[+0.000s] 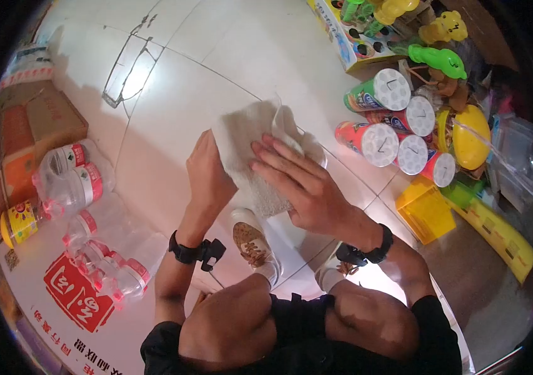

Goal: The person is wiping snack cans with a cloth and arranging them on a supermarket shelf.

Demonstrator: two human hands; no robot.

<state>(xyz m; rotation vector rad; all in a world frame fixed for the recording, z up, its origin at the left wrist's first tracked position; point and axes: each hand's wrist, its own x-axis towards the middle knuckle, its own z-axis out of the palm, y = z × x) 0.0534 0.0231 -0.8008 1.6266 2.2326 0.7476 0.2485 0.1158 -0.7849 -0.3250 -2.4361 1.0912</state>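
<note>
A pale, rough-textured cloth [244, 134] is held up in front of me, above the tiled floor. My right hand [301, 190] lies across its front, fingers extended and pressing on the fabric; the thumb is hidden. At the cloth's left edge, my left hand [207, 172] is closed, with its fingertips out of sight behind the fabric. Whatever it grips there is covered, so I cannot make it out. Below the cloth are my shoes, one brown and white shoe [251, 240] showing clearly.
Canisters with white lids [379, 145] stand at right, near green and yellow toy-shaped bottles [445, 28] and a yellow bin [426, 209]. Shrink-wrapped bottles [82, 184] and cardboard boxes [44, 119] line the left, beside a white panel with a red logo [79, 290].
</note>
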